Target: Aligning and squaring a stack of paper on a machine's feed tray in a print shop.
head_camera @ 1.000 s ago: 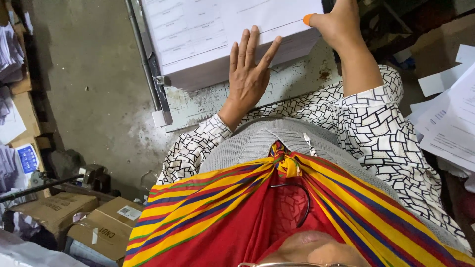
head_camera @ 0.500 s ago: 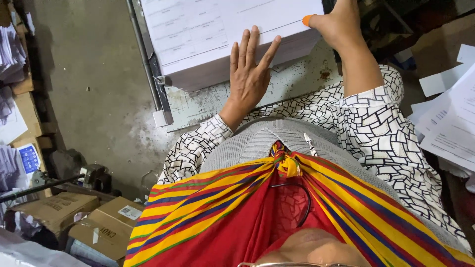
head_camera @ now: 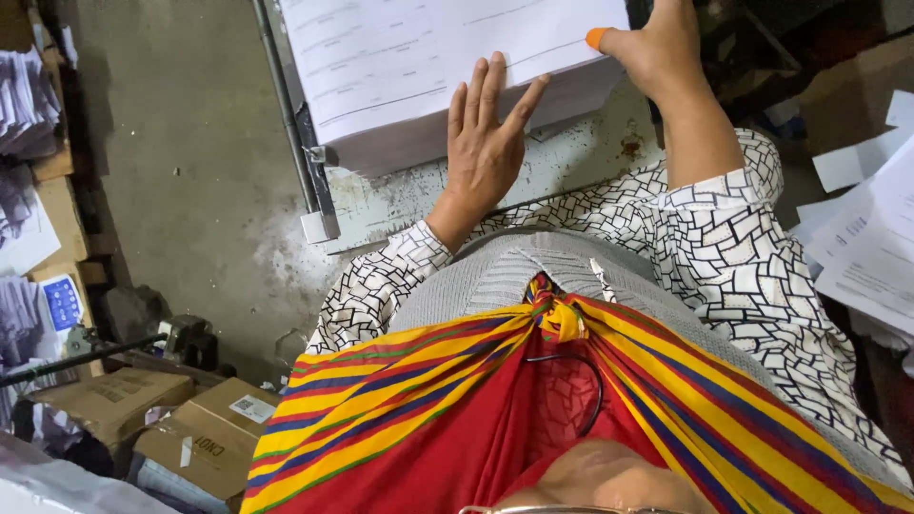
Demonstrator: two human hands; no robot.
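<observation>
Fingers of the left hand (head_camera: 487, 143) are fanning out flat, tips pressing on the near edge of a thick stack of printed paper (head_camera: 419, 67), palm lying over the stack's side and the worn table edge (head_camera: 571, 171) below it. Its wrist is bending back toward the body, forearm running down into a black-and-white patterned sleeve (head_camera: 381, 286).

Over on the other side, the right hand (head_camera: 657, 48) is gripping the stack's right corner; an orange rubber cap (head_camera: 596, 38) is sitting on the thumb tip, which is pressing on the top sheet. Its other fingers are running out of view, so I cannot tell how they are set. That forearm is coming straight down, elbow tucked into the sleeve.

Stack itself is resting on the table right ahead of the body. Loose sheets (head_camera: 871, 238) are lying to the right, cardboard boxes (head_camera: 162, 419) sitting on the floor at lower left.
</observation>
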